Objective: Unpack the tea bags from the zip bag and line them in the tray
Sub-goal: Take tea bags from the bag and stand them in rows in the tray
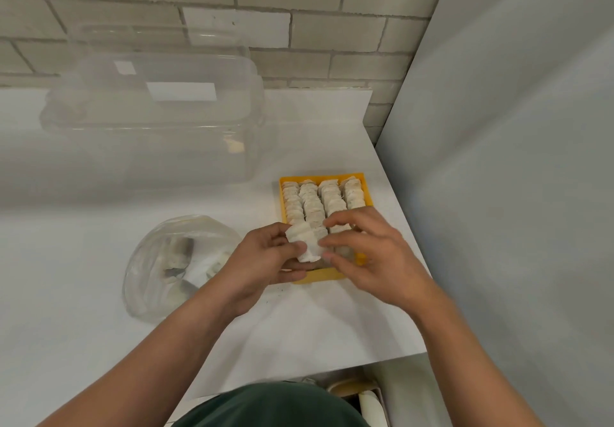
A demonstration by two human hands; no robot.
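A bunch of tea bags (307, 243) is grasped in the left grip (265, 257) over the near end of the yellow tray (368, 191), and its edge is pinched by the right grip (372, 254). If either hold is loosened, bags may be scattered or the standing rows toppled. Four rows are contained in the tray. More bags are left in the zip bag (172, 260) on the counter (99, 227).
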